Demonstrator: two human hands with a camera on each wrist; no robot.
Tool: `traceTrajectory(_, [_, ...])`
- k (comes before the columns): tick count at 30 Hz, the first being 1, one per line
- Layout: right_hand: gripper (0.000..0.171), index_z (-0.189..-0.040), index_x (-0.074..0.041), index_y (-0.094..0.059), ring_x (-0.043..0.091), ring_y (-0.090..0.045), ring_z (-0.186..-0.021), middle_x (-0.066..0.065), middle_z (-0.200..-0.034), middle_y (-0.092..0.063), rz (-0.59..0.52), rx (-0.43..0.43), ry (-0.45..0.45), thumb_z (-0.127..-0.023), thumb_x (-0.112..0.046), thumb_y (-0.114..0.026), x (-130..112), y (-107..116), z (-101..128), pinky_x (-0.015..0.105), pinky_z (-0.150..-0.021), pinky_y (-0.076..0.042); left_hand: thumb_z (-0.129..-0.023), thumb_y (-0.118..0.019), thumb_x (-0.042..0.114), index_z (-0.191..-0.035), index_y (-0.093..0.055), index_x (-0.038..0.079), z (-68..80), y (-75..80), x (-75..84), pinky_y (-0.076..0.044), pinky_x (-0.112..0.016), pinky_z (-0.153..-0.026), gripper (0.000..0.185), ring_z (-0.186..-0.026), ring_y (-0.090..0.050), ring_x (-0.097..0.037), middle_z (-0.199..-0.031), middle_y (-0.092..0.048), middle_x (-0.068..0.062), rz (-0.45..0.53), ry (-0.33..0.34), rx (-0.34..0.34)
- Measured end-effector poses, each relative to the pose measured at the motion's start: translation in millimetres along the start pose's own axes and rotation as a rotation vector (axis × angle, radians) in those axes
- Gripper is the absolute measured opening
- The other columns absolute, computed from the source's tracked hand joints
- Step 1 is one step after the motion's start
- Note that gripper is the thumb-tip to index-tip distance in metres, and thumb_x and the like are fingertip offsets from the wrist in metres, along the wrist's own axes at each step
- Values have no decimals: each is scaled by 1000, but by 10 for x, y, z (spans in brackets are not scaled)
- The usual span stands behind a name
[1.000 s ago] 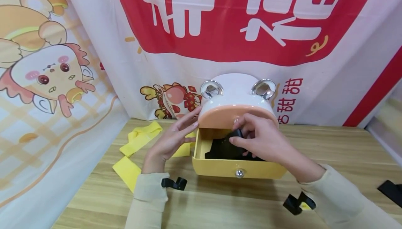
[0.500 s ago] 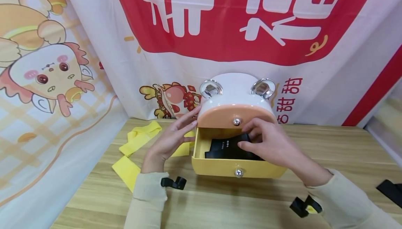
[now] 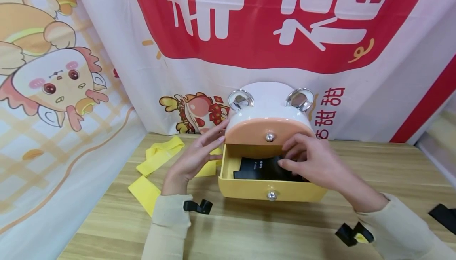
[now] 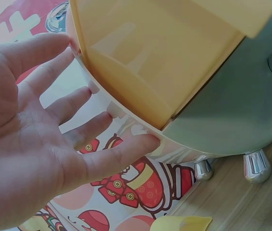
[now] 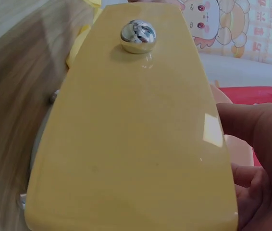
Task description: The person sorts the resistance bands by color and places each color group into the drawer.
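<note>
My left hand (image 3: pixel 192 161) braces the cabinet (image 3: pixel 268 111) with fingers straight and apart — my right hand (image 3: pixel 313 163) pinches the black item (image 3: pixel 258 168) down in the open drawer (image 3: pixel 270 190).

The head view looked down over the whole storage box (image 3: pixel 268 133) from above. Both wrist views sat very close, sharing its yellow drawer (image 5: pixel 131 130).
</note>
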State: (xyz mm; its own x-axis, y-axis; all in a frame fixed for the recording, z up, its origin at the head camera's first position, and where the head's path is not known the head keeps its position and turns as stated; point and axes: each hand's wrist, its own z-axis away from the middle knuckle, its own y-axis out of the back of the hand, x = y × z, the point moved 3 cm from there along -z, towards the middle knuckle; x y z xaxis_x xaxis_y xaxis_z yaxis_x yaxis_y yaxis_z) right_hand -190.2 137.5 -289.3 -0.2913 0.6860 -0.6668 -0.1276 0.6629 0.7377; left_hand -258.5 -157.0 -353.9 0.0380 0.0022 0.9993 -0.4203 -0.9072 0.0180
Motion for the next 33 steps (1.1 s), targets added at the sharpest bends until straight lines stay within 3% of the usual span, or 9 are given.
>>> traceTrajectory(5, [30, -108, -16, -61, 16, -68, -66, 5, -96, -70, -29, 6, -45, -85, -25, -76, 0, 83, 42, 34, -54, -56, -95, -59, 40, -142, -42, 49, 2, -2, 4, -47, -53, -99, 50, -138, -39, -23, -152, -36, 13, 4, -3, -4])
traceTrajectory(11, [31, -112, -16, -62, 19, -69, -70, 6, -100, -69, -50, 19, -90, -85, -27, -75, 5, 176, 103, 34, -57, -58, -96, -58, 40, -142, -42, 49, 19, -2, 6, -47, -53, -99, 50, -137, -40, -23, -152, -36, 13, 4, -2, -1])
traceTrajectory(19, [37, -112, -18, -61, 22, -67, -75, 7, -102, -68, -106, 116, -126, -86, -42, -72, 128, 321, 244, 32, -58, -58, -96, -58, 41, -142, -42, 48, 23, 1, -5, -47, -53, -99, 50, -138, -40, -24, -152, -36, 14, 1, -1, 0])
traceTrajectory(27, [36, -113, -20, -63, 19, -68, -71, 2, -94, -70, -150, 307, -176, -88, -45, -68, 444, 480, 564, 32, -54, -56, -95, -59, 41, -143, -41, 48, 17, -12, -7, -47, -53, -99, 51, -137, -40, -23, -152, -36, 13, 1, -5, -2])
traceTrajectory(33, [33, -114, -15, -63, 17, -68, -68, -9, -89, -71, -237, 394, -245, -88, -35, -70, 903, 561, 810, 30, -53, -54, -95, -58, 42, -142, -41, 49, 18, -18, -16, -48, -53, -98, 51, -138, -40, -23, -151, -36, 15, -4, -2, -3])
